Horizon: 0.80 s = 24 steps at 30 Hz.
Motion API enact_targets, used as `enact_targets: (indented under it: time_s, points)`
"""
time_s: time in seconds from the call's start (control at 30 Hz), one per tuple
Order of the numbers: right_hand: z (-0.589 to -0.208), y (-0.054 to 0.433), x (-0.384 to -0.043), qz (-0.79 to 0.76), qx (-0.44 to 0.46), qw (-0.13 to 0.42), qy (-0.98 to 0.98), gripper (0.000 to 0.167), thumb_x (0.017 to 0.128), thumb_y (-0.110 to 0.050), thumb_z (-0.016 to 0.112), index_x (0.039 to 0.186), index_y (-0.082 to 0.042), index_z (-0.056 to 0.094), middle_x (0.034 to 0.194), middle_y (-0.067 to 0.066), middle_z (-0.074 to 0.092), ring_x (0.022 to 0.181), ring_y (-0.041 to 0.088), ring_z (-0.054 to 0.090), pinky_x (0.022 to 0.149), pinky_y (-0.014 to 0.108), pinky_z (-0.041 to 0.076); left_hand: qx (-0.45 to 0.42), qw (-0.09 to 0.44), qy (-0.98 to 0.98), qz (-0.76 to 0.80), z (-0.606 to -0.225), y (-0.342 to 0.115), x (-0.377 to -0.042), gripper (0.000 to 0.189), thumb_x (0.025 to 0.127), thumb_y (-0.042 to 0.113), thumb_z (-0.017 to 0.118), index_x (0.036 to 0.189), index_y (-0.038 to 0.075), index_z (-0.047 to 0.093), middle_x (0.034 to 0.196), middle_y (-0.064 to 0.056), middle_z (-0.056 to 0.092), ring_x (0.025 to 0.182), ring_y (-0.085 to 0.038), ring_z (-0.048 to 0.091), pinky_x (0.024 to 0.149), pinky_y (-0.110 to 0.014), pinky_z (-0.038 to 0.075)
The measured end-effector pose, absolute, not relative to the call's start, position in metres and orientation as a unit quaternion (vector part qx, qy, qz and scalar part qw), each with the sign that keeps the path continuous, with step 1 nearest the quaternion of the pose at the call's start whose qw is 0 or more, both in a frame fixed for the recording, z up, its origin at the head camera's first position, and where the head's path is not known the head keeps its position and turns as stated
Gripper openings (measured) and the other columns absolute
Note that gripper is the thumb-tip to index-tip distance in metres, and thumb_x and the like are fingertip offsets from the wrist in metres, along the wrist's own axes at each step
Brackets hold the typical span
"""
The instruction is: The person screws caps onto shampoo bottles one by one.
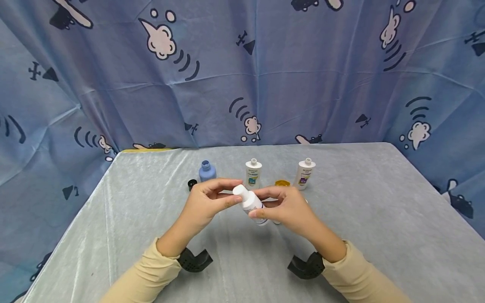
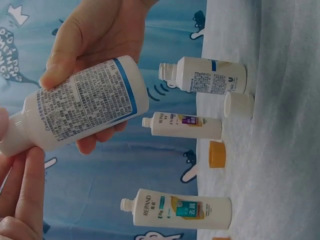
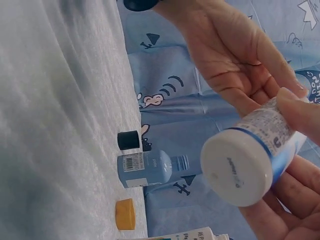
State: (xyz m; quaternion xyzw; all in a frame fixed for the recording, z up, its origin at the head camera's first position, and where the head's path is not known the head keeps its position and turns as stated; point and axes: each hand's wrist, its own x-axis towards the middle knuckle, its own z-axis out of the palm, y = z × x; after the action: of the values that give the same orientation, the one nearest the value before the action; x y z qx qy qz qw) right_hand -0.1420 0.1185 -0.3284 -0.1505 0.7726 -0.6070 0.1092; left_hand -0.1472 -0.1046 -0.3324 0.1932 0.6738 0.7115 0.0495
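Note:
Tilted above the table is a white bottle [image 1: 253,203] with a blue stripe and dense small print. My right hand [image 1: 289,207] grips its body between thumb and fingers. At its upper left end, my left hand [image 1: 206,198] pinches the white cap [image 1: 239,191], which sits on the bottle's neck. The flat base of the held bottle [image 3: 235,170] faces the right wrist view. Another white bottle [image 2: 210,75], uncapped, stands beside a loose white cap [image 2: 239,105]; in the head view my right hand mostly hides them.
Behind my hands stand an uncapped blue bottle [image 1: 207,171], a black cap [image 1: 192,184], and two uncapped white bottles, one with a teal label [image 1: 253,173] and one with a purple label [image 1: 305,173]. A yellow cap [image 1: 282,183] lies between these two. A patterned blue curtain [image 1: 288,84] hangs beyond the table.

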Motion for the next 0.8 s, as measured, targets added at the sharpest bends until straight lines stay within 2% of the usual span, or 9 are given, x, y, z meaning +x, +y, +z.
enact_targets:
  time_s: [0.17,0.33,0.6,0.8]
  points:
    - [-0.332,0.117,-0.143,-0.605,-0.142,0.118,0.775,0.045,0.075,-0.017,0.087,0.115,-0.002,0.072,0.116,0.018,0.072,0.095,0.024,0.075,0.075,0.032,0.062,0.194,0.046,0.675,0.71,-0.332,-0.106,-0.147,0.04,0.082,0.005,0.08,0.117,-0.01,0.067,0.103,0.01,0.075,0.088,-0.009,0.073,0.082,-0.027,0.06]
    - [-0.334,0.116,-0.143,-0.611,-0.163,0.114,0.767,0.046,0.077,-0.014,0.086,0.116,0.004,0.07,0.117,0.022,0.071,0.099,0.028,0.074,0.078,0.032,0.062,0.198,0.04,0.677,0.707,-0.333,-0.107,-0.147,0.037,0.08,0.002,0.08,0.113,-0.011,0.069,0.109,0.006,0.075,0.086,-0.01,0.073,0.081,-0.029,0.061]
    - [-0.339,0.112,-0.144,-0.629,-0.172,0.11,0.75,0.051,0.077,-0.011,0.085,0.121,0.007,0.066,0.125,0.024,0.067,0.112,0.034,0.068,0.086,0.032,0.06,0.195,0.021,0.691,0.696,-0.331,-0.11,-0.149,0.035,0.08,0.003,0.081,0.112,-0.008,0.071,0.1,0.013,0.076,0.085,-0.01,0.073,0.08,-0.029,0.061]
    - [-0.344,0.111,-0.147,-0.64,-0.187,0.096,0.739,0.053,0.079,-0.005,0.083,0.126,0.009,0.063,0.131,0.024,0.063,0.122,0.037,0.063,0.095,0.032,0.056,0.168,0.02,0.71,0.683,-0.328,-0.114,-0.153,0.035,0.08,0.006,0.081,0.113,-0.003,0.073,0.098,0.01,0.076,0.086,-0.01,0.073,0.08,-0.029,0.061]
